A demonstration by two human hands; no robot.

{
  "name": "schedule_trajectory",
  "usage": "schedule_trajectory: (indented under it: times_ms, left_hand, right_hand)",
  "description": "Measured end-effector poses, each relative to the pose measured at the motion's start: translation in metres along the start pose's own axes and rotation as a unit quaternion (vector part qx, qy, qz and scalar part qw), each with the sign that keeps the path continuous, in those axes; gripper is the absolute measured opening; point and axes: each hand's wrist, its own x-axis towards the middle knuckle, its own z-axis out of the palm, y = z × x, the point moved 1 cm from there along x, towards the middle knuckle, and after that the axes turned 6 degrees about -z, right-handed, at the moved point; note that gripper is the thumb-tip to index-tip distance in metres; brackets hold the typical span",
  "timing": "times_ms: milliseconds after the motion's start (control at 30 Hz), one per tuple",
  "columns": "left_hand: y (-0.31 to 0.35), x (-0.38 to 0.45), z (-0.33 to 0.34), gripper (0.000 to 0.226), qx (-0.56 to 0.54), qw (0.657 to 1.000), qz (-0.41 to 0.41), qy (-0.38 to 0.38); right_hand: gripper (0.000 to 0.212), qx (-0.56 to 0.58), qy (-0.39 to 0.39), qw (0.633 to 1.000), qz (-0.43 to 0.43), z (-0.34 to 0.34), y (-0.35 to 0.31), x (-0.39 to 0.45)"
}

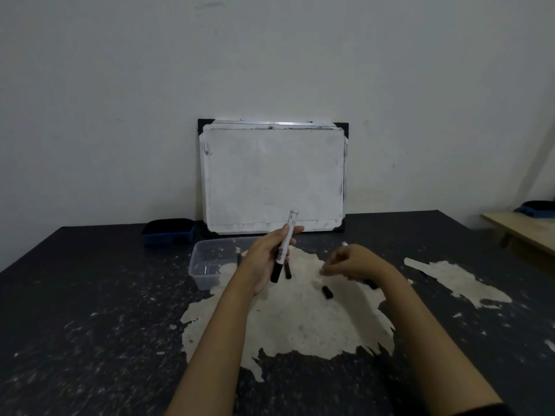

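Forearms: left forearm [216, 340] and right forearm [420, 325] reach in from the bottom edge, bare, over the table.
Left hand: left hand [265, 261] is palm-up above the table, fingers and thumb wrapped round a marker.
Marker: marker [284, 246] has a white barrel, tilted nearly upright, its black end low by the palm and its pale end up, in front of the lower edge of the whiteboard; it is off the table.
Right hand: right hand [351, 261] hangs just above the table, near the left one but apart from it, fingers curled downward; it is blurred, and I cannot tell whether it grips anything.
Cap: small black cap [328, 292] lies on the pale worn patch, below and between the two hands.
Second marker: dark marker [287, 272] lies on the table just behind the left hand.
Worn patch: large pale patch [300, 325] spreads under both hands on the dark table [90, 295].
Container: clear plastic container [198, 250] sits to the left of the left hand.
Whiteboard: whiteboard [273, 175] leans upright against the wall at the table's far edge, wiped and smudged.
Eraser: blue eraser [168, 231] rests just left of the whiteboard's foot.
Far right: another blue eraser [537, 208] lies on a wooden surface [525, 229].
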Motion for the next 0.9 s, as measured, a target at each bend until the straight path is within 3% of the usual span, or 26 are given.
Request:
schedule_trajectory:
  times_ms: [167,300,400,533,667,767,900]
  left_hand:
    - [-0.004,-0.002,0.007,0.032,0.041,0.999,-0.017,0.028]
    - [-0.006,-0.002,0.005,0.035,0.053,0.997,-0.024,0.045]
    - [-0.006,-0.002,0.002,0.033,0.053,0.997,-0.023,0.044]
    - [-0.001,-0.004,0.001,0.028,0.050,0.997,-0.031,0.044]
    - [0.000,-0.004,0.001,0.029,0.071,0.995,-0.036,0.054]
    - [0.000,-0.003,0.000,0.035,0.086,0.994,-0.040,0.054]
    - [-0.003,-0.001,-0.001,0.038,0.109,0.992,-0.038,0.046]
  right_hand:
    - [0.038,-0.039,-0.036,0.997,0.061,0.011,0.009,-0.011]
    - [0.019,-0.041,-0.027,0.999,0.025,0.014,0.009,-0.008]
    - [0.019,0.087,0.041,0.995,-0.038,0.009,-0.002,-0.007]
    - [0.025,0.242,0.112,0.954,-0.136,-0.006,-0.024,-0.008]
    - [0.029,0.341,0.146,0.913,-0.168,-0.015,-0.044,-0.006]
    - [0.023,0.384,0.144,0.891,-0.193,-0.017,-0.053,-0.005]
    - [0.025,0.367,0.132,0.899,-0.198,-0.016,-0.058,-0.003]
